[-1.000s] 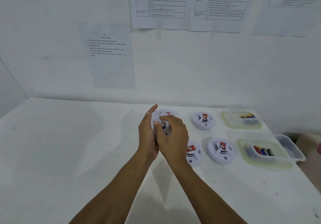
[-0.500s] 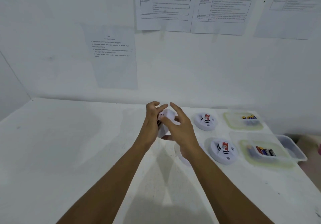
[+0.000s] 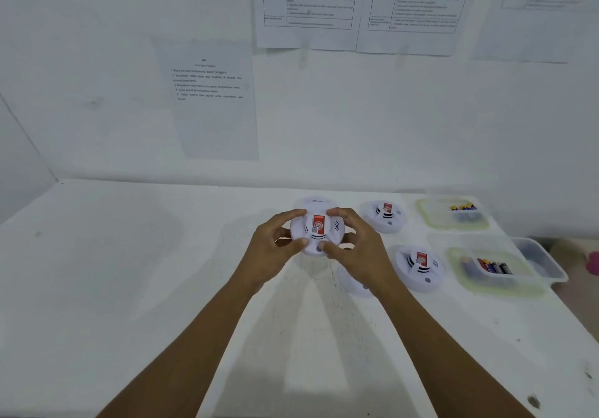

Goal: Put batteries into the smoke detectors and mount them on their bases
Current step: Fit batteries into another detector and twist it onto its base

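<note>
A round white smoke detector [image 3: 319, 230] with a red label faces up, held above the table between both hands. My left hand [image 3: 275, 249] grips its left rim and my right hand [image 3: 359, 252] grips its right rim. Just behind it a white round piece [image 3: 316, 203] lies on the table, partly hidden. Two more detectors stand to the right, one at the back [image 3: 385, 216] and one nearer [image 3: 419, 266]. Another detector [image 3: 353, 283] is mostly hidden under my right wrist.
Two clear plastic containers hold batteries at the right: a far one [image 3: 431, 219] and a near one [image 3: 538, 258] by the table's right edge. The white table [image 3: 129, 271] meets a white wall with taped paper sheets [image 3: 210, 99].
The detector was turned from edge-on between my hands to label side up. My hands moved from pressing on it to holding its two sides.
</note>
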{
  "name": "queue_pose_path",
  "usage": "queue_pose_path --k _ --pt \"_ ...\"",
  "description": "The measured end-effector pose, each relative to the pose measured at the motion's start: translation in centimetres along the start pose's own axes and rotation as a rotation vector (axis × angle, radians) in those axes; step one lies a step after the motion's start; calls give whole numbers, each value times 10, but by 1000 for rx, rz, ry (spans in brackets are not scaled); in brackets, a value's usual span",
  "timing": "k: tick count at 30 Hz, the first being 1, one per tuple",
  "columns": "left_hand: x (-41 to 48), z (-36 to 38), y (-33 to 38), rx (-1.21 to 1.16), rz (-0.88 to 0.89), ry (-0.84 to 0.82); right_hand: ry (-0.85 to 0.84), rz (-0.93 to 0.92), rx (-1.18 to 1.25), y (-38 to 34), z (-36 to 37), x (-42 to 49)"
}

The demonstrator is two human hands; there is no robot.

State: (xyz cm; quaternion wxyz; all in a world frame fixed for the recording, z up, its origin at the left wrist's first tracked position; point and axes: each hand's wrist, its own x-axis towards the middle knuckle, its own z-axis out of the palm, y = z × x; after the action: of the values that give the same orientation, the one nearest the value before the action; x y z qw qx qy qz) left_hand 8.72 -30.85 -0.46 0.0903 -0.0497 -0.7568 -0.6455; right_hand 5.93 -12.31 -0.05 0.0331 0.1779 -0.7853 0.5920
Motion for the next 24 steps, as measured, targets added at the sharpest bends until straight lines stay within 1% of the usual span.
queue_pose_path --k 6,13,24 --pt "-10 -5 -4 -13 23 5 12 -76 -139 -2 8 -10" --pt "-12 -12 -6 -18 35 13 60 -120 -149 -7 18 -15" --pt "-12 -11 -4 -27 41 21 51 -131 -205 -2 15 -14"
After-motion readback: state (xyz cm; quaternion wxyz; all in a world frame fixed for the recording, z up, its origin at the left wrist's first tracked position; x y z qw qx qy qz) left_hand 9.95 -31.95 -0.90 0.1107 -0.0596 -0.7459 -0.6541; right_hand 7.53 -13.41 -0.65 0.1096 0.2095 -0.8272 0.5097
